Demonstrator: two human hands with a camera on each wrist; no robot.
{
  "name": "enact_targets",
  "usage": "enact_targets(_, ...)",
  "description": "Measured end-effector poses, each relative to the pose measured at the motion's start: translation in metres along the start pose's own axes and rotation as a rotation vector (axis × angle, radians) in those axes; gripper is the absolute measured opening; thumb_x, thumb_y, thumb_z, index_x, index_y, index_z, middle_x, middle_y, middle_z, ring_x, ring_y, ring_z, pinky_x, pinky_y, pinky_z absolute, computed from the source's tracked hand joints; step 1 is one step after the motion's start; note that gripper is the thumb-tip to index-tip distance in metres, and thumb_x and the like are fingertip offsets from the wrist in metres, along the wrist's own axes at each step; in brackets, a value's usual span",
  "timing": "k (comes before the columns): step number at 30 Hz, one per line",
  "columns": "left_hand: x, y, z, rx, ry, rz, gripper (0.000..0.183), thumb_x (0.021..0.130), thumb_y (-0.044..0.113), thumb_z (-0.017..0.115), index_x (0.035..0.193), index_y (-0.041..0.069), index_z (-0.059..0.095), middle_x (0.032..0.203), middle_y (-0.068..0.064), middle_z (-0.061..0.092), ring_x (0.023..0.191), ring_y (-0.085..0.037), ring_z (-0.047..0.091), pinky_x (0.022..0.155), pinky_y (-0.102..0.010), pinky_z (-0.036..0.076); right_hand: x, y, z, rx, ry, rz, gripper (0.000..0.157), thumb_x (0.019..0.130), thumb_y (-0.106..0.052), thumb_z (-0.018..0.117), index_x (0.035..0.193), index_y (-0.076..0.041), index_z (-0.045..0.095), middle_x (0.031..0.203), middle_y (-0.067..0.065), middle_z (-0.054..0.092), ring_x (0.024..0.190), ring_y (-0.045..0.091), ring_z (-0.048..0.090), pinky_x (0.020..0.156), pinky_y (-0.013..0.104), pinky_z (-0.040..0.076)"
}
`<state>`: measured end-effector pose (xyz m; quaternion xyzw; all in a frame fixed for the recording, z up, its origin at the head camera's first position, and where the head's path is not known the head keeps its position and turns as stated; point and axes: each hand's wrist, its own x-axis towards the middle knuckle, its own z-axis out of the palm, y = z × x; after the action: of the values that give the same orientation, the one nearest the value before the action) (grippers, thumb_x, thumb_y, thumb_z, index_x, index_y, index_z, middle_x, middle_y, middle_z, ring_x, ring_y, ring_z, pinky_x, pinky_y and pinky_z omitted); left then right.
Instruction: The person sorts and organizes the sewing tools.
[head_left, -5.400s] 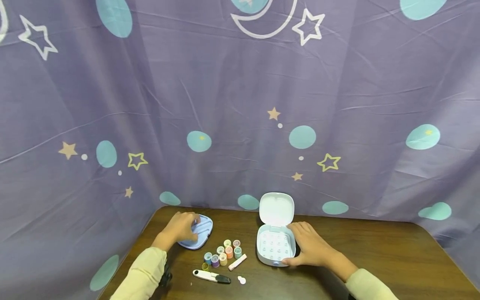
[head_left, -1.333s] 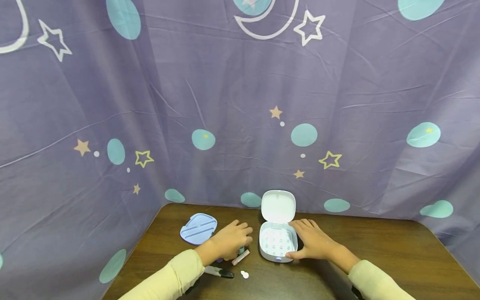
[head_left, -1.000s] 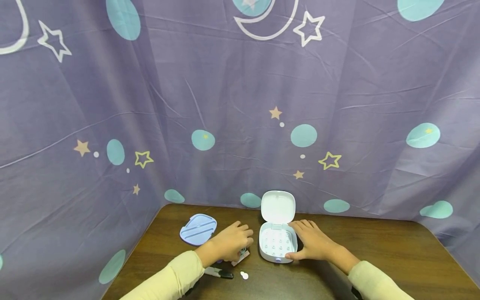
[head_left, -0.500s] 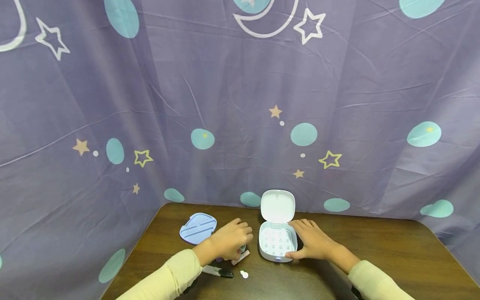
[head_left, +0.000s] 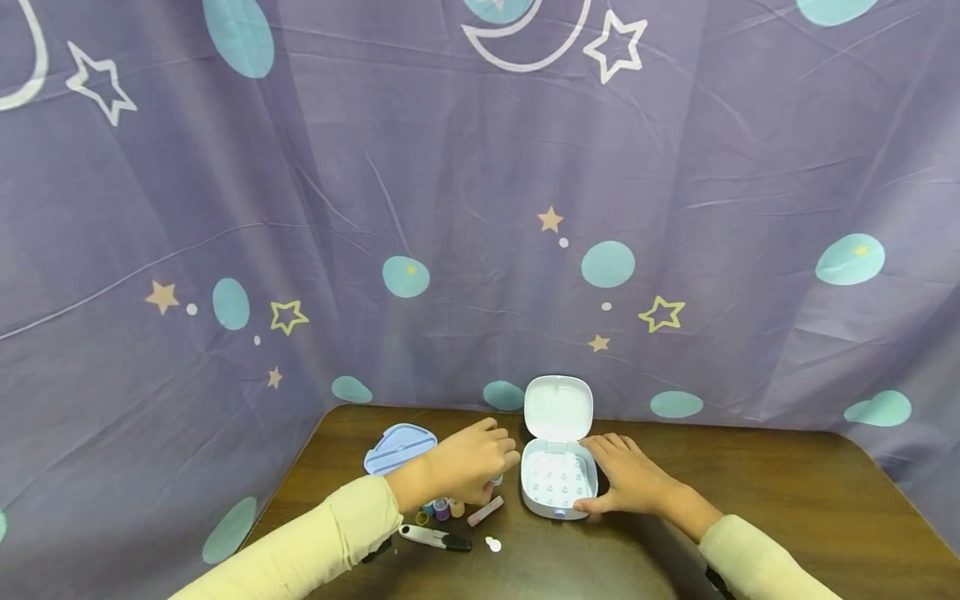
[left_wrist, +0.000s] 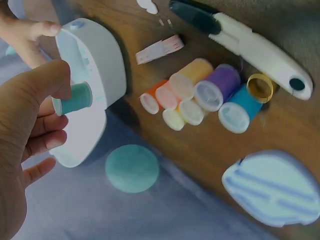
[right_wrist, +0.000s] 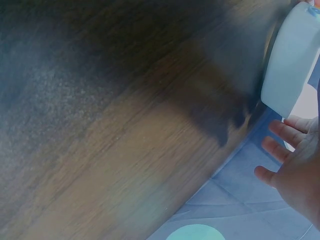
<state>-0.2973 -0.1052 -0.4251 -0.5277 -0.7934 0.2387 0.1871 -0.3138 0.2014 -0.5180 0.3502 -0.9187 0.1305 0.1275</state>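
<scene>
My left hand (head_left: 467, 465) pinches a teal thread spool (left_wrist: 79, 99) between thumb and index finger, raised above the table, with the other fingers loosely spread. It is just left of a white sewing box (head_left: 536, 502), whose lid (head_left: 558, 407) stands upright. Rows of small pegs show on the box floor. My right hand (head_left: 630, 477) holds the box's right side, thumb at the front corner and fingers toward the hinge. Several thread spools (left_wrist: 220, 87) in purple, blue, orange and yellow lie on the table below the left hand, partly hidden in the head view.
A blue grooved tray (head_left: 401, 447) lies at the back left. Near the front are white-and-black thread snips (head_left: 435, 537), a pink-and-white folded strip (head_left: 485, 511), a small white needle threader (head_left: 492, 544) and a gold ring thimble (left_wrist: 260, 88). A purple curtain (head_left: 450, 208) hangs behind the table.
My left hand moved from the blue tray to the spools, took hold of the teal spool and has lifted it toward the box. The right hand stays at the box.
</scene>
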Motion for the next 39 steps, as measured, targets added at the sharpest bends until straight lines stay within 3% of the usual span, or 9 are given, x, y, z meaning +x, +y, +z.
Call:
enact_targets(9, 0.008, -0.021, -0.026, -0.003, 0.081, 0.031, 0.027, 0.071, 0.033, 0.078, 0.090, 0.021, 0.063, 0.082, 0.011, 0.060, 0.081, -0.009, 0.058, 0.080, -0.027, 0.045, 0.000, -0.001, -0.001, 0.010, -0.006, -0.004, 0.099, 0.075, -0.078, 0.068, 0.135, -0.001, 0.056, 0.129, 0.012, 0.063, 0.119, 0.030, 0.058, 0.101, 0.059, 0.044)
enact_targets(15, 0.024, -0.028, -0.027, -0.029, 0.138, -0.012, 0.026, 0.073, 0.033, 0.077, 0.090, 0.019, 0.063, 0.082, 0.010, 0.062, 0.081, -0.010, 0.059, 0.080, -0.029, 0.047, -0.002, 0.000, 0.000, 0.043, -0.014, 0.005, 0.098, 0.075, -0.077, 0.069, 0.136, -0.002, 0.055, 0.129, 0.011, 0.062, 0.119, 0.030, 0.057, 0.100, 0.060, 0.044)
enact_targets(22, 0.045, -0.024, -0.019, -0.061, 0.159, -0.047, 0.021, 0.073, 0.030, 0.076, 0.086, 0.021, 0.061, 0.080, 0.010, 0.059, 0.078, -0.008, 0.057, 0.081, -0.029, 0.047, -0.001, 0.001, 0.001, 0.053, -0.039, 0.021, 0.099, 0.075, -0.077, 0.068, 0.139, -0.002, 0.053, 0.133, 0.010, 0.061, 0.124, 0.031, 0.056, 0.102, 0.060, 0.044)
enact_targets(31, 0.071, -0.013, -0.009, -0.073, 0.086, -0.056, 0.026, 0.079, 0.036, 0.074, 0.098, 0.021, 0.064, 0.091, 0.011, 0.062, 0.089, -0.009, 0.060, 0.086, -0.029, 0.048, -0.001, 0.000, 0.000, 0.065, -0.042, 0.027, 0.100, 0.076, -0.076, 0.068, 0.140, -0.001, 0.053, 0.135, 0.012, 0.061, 0.125, 0.033, 0.055, 0.100, 0.061, 0.045)
enact_targets(39, 0.091, -0.004, 0.004, -0.024, 0.023, -0.011, 0.031, 0.083, 0.043, 0.070, 0.106, 0.023, 0.064, 0.099, 0.011, 0.062, 0.095, -0.008, 0.058, 0.085, -0.027, 0.046, -0.002, 0.000, -0.001, 0.061, -0.035, 0.016, 0.099, 0.077, -0.077, 0.067, 0.139, -0.001, 0.053, 0.134, 0.012, 0.061, 0.124, 0.032, 0.056, 0.098, 0.060, 0.046)
